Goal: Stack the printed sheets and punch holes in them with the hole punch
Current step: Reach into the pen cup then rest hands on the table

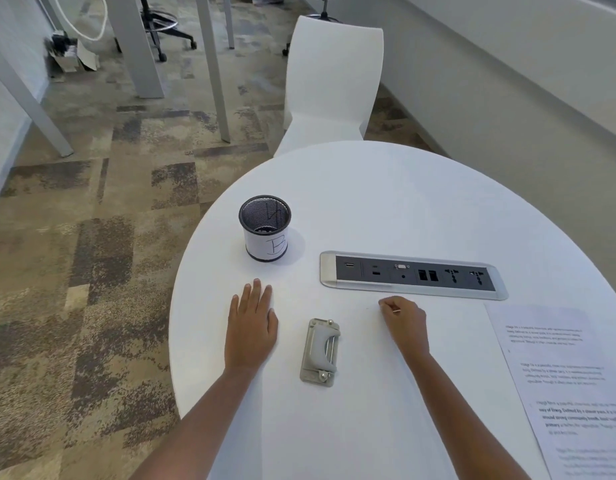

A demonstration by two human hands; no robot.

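- Left hand (251,327): grip apart, palm flat on the smooth round white worktop (386,202).
- Right hand (405,318): grip curled together, empty.
- Grey metal hole punch (320,351): between both hands.
- Printed sheets (563,386): flat at the right edge.

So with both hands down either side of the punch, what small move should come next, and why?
Probably the right hand should reach right to the printed sheets and slide them toward the hole punch. The sheets lie at the table's right edge, apart from the punch, and the left hand rests flat, holding nothing.
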